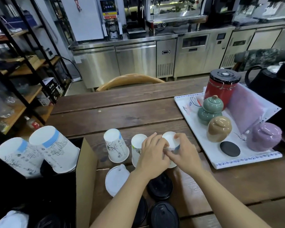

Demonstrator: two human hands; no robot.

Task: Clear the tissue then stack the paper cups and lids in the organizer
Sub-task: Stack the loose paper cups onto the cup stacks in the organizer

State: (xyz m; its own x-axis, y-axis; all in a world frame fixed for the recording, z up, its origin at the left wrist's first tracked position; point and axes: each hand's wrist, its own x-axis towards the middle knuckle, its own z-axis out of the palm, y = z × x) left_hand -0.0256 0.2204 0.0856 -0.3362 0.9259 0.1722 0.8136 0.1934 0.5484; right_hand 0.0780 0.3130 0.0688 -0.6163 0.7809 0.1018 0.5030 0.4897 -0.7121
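Note:
Three upside-down paper cups stand on the wooden table: a left cup [116, 145], a middle cup [137, 148] and a right cup [171, 142]. Both hands close around the right cup: my left hand [152, 155] on its left side, my right hand [182, 153] on its top and right side. In front lie a white lid [116, 179] and black lids [160, 188], [162, 214]. The black organizer [82, 178] at the left holds two stacks of inverted cups [54, 148], [17, 155]. No tissue shows.
A white tray [202, 139] at the right carries green [210, 110], tan [219, 129] and purple [263, 136] ceramic jars, a red canister [220, 89] and a black coaster [229, 148]. A black kettle [268, 79] stands behind. A wooden chair back [130, 80] sits across the table.

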